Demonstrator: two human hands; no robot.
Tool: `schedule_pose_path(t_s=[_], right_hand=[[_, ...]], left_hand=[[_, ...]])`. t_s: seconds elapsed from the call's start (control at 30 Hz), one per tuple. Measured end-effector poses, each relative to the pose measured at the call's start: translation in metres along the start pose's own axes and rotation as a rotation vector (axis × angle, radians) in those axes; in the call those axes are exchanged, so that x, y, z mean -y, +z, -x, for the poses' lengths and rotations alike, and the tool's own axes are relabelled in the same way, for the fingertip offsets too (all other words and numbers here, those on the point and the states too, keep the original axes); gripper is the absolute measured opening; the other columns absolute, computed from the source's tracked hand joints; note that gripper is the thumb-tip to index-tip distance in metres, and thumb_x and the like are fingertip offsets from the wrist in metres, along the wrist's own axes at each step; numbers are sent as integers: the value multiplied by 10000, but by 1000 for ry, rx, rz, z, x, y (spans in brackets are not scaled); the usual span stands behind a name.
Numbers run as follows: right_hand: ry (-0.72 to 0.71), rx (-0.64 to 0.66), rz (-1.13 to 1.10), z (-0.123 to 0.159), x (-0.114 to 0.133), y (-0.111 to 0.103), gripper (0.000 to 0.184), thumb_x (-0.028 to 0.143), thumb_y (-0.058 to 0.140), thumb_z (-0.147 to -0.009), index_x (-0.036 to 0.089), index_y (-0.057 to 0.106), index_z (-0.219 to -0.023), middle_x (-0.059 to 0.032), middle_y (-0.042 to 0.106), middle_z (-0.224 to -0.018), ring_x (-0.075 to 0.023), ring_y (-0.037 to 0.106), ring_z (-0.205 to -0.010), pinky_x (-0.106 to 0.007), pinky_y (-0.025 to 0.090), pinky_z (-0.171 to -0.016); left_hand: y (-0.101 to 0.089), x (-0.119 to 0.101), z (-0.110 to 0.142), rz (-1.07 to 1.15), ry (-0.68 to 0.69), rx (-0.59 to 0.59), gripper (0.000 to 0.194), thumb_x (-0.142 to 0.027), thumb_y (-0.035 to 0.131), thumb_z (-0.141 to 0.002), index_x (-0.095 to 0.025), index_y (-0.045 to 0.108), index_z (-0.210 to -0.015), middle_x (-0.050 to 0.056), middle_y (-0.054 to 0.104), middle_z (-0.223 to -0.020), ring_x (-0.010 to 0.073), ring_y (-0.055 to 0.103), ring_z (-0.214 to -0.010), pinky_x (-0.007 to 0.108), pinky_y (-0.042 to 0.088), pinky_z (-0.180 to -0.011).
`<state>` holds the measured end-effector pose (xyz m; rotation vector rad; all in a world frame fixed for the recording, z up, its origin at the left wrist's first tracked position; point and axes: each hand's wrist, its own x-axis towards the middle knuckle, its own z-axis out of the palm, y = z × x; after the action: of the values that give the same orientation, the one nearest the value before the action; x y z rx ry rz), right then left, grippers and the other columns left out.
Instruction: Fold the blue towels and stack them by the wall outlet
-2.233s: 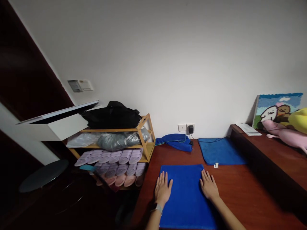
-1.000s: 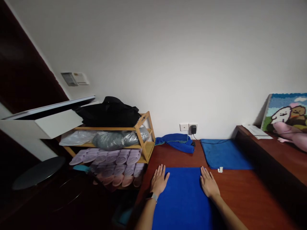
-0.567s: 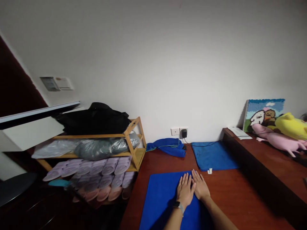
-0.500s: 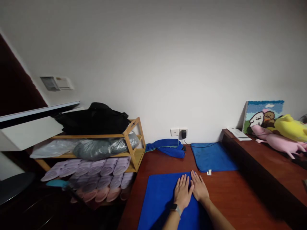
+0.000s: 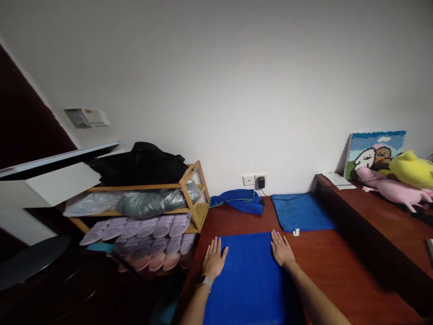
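Note:
A bright blue cloth (image 5: 250,275) lies spread flat on the reddish-brown wooden table (image 5: 331,266). My left hand (image 5: 214,258) rests on the cloth's far left corner, fingers stretched out, a watch on the wrist. On the far right corner lies my right hand (image 5: 282,249), flat with its fingers extended. Neither hand grips anything. Beyond the right hand is a second blue cloth (image 5: 304,212), laid flat, with a small white tag (image 5: 297,232) at its near edge. A crumpled blue cloth (image 5: 240,201) sits by the wall.
To the left, a wooden rack (image 5: 194,194) carries a black bag (image 5: 142,164), plastic-wrapped bundles and rows of slippers (image 5: 135,228). A black plug (image 5: 261,182) with a cable is in the wall socket. Plush toys (image 5: 395,187) and a picture (image 5: 377,153) stand on the raised right ledge.
My left hand has moved left across the cloth, from beside my right hand to the far left corner. The right hand stays at the right corner. The view has shifted slightly.

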<state>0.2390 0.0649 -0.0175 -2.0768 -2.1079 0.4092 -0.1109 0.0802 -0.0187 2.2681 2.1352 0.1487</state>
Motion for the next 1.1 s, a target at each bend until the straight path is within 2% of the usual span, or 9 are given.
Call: schedule_pose_path(t_s=[0.17,0.23,0.37,0.43,0.5,0.6,0.83,0.93,1.1], right_hand=[[14,-27,2,12,7,6,658,449,121,-1037,175,145,-1634,11,136,-1708,-190,82,-1584,-426,80,-1283],[21,-35,10,17,9,13,669,462,121,-1035,163,154,-1632,3,148,-1706,-198,81,-1584,-424,73,-1284],[14,-38,50,22,6,22,665,425,131,-1030,134,161,-1627,-22,155,-1705,-204,91,-1583,-424,73,-1283],[-22,-34,79,22,2,25,649,395,152,-1025,150,194,-1626,-28,145,-1707,-204,96,-1583,-422,74,-1280],[-47,-34,95,21,-1,27,641,376,172,-1020,166,224,-1623,-30,140,-1708,-204,92,-1583,-425,69,-1278],[-8,-47,77,20,-1,29,654,387,148,-1023,138,189,-1627,-39,152,-1707,-192,103,-1582,-417,71,-1278],[59,-33,50,20,12,15,668,407,108,-1025,127,145,-1631,-22,142,-1709,-173,107,-1580,-396,61,-1278],[79,-16,31,26,16,5,664,399,115,-1027,123,147,-1630,-30,136,-1712,-183,108,-1581,-402,76,-1277],[89,-61,19,64,12,12,669,432,112,-1034,141,161,-1634,-34,148,-1709,-196,111,-1582,-424,89,-1276]], left_hand=[[-17,-30,6,20,37,-132,708,-515,240,-1045,-51,356,-1567,179,313,-1647,282,279,-1541,463,256,-1265],[-18,-65,12,80,152,-184,678,-497,208,-1056,-84,363,-1571,146,344,-1644,261,298,-1537,452,267,-1268],[-5,-164,31,223,372,-84,675,-530,174,-1056,-149,349,-1585,85,355,-1650,219,299,-1538,424,271,-1273],[5,-204,39,271,381,-28,683,-530,133,-1054,-157,326,-1594,75,329,-1661,212,260,-1551,426,240,-1284],[13,-219,45,286,336,17,691,-517,86,-1053,-161,322,-1596,73,327,-1661,211,237,-1557,432,225,-1288],[17,-191,52,254,282,14,682,-523,84,-1051,-187,283,-1610,50,283,-1678,207,201,-1566,436,201,-1294],[10,-40,68,55,20,-87,721,-597,193,-1035,-177,262,-1617,106,285,-1670,280,250,-1553,516,249,-1264],[10,-20,72,41,19,-128,727,-596,201,-1035,-166,251,-1620,114,296,-1668,268,258,-1551,497,261,-1258],[6,-22,73,32,15,-110,739,-583,191,-1035,-128,264,-1613,137,294,-1666,268,256,-1551,486,251,-1261]])
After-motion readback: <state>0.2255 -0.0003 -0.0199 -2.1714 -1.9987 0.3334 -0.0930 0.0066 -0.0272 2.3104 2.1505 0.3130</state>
